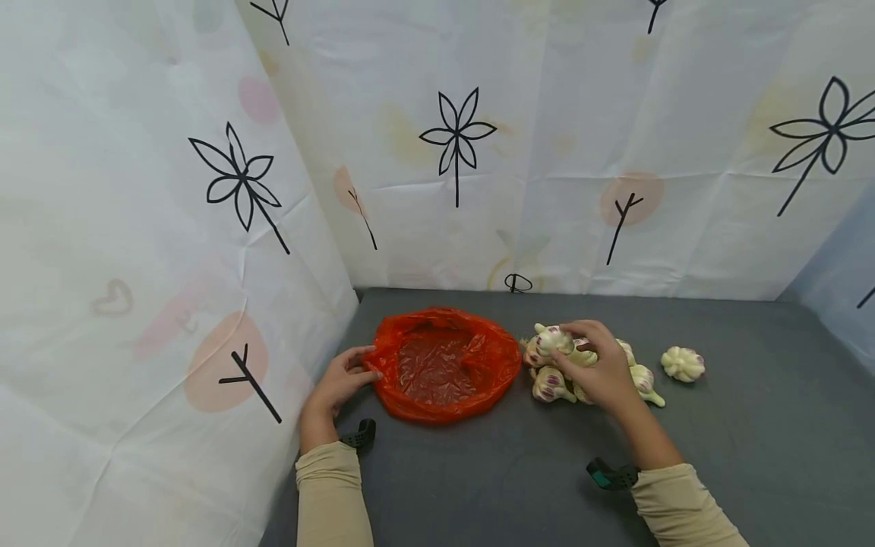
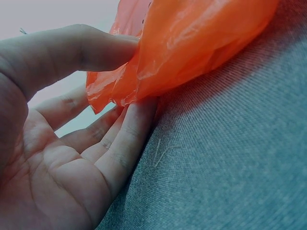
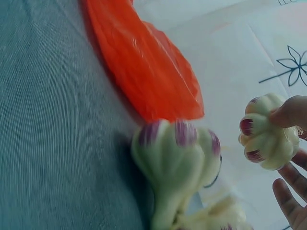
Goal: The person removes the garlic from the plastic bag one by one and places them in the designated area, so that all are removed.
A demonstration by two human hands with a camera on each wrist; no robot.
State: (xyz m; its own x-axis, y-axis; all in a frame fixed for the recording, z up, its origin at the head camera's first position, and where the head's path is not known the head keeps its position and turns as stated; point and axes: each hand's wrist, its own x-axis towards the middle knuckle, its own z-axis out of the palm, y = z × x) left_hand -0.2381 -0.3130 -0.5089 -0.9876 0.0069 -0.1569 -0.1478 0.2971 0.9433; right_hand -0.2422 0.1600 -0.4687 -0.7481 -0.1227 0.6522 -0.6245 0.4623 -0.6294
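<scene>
A red plastic bag [image 1: 437,414] lies with its mouth spread wide on the grey table. My left hand [image 1: 342,378] pinches the left edge of the bag; in the left wrist view the thumb lies over the thin orange-red plastic [image 2: 192,48] with fingers beneath it. Just right of the bag, my right hand [image 1: 603,370] holds a garlic bulb [image 1: 552,340] between thumb and fingers. This bulb [image 3: 267,134] appears raised above the others in the right wrist view. Under and around that hand sits a heap of white-and-purple garlic bulbs [image 1: 549,385], partly hidden by it.
One garlic bulb [image 1: 682,365] lies apart to the right of the heap. White patterned cloth [image 1: 547,228] hangs behind the grey table [image 1: 478,479] and along its left side. Each wrist wears a dark band [image 1: 613,476].
</scene>
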